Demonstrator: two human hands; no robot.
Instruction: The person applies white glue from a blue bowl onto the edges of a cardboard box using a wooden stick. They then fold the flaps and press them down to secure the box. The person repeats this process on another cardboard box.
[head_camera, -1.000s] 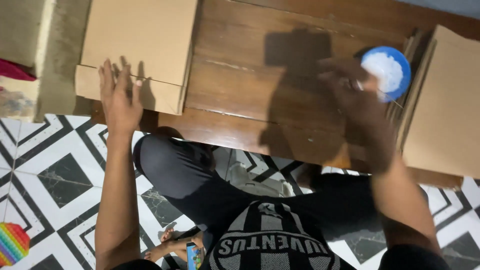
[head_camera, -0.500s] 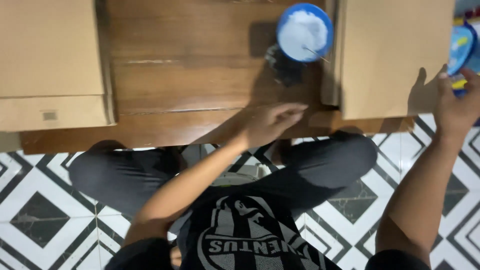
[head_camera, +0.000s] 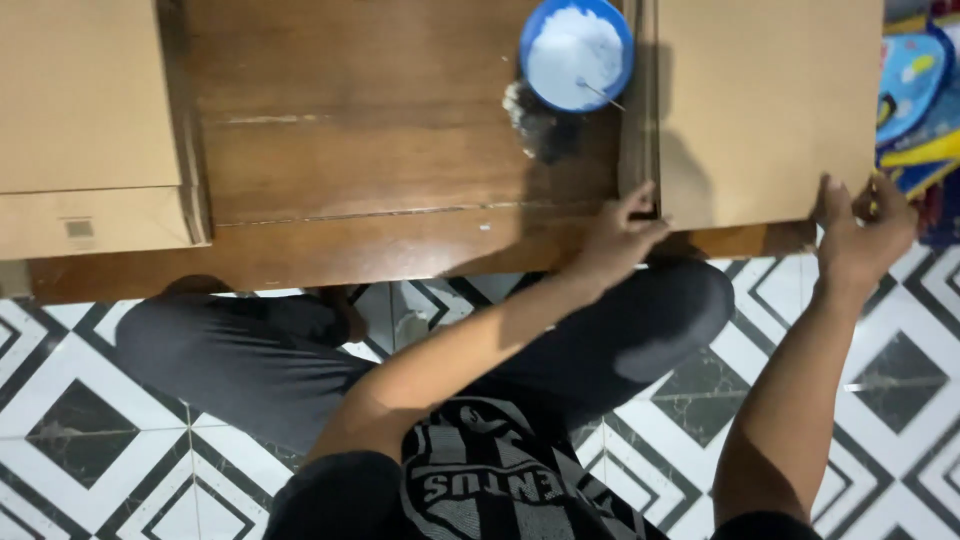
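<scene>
A flat brown cardboard sheet (head_camera: 765, 100) lies on the right end of a low wooden table (head_camera: 400, 150). My left hand (head_camera: 620, 235) grips its near left corner, fingers curled over the stacked edge. My right hand (head_camera: 860, 235) holds the near right corner at the table's edge. Just left of the sheet stands a blue bowl (head_camera: 577, 52) of white paste with a thin stick in it.
A second cardboard stack (head_camera: 90, 120) covers the table's left end. A smear of paste marks the wood below the bowl. Colourful items (head_camera: 915, 100) lie at the far right. My crossed legs (head_camera: 250, 350) rest on black-and-white patterned floor tiles.
My left hand has swung from the left cardboard across to the right sheet's corner. My right hand has dropped from beside the bowl to the sheet's right corner. The view shifted right.
</scene>
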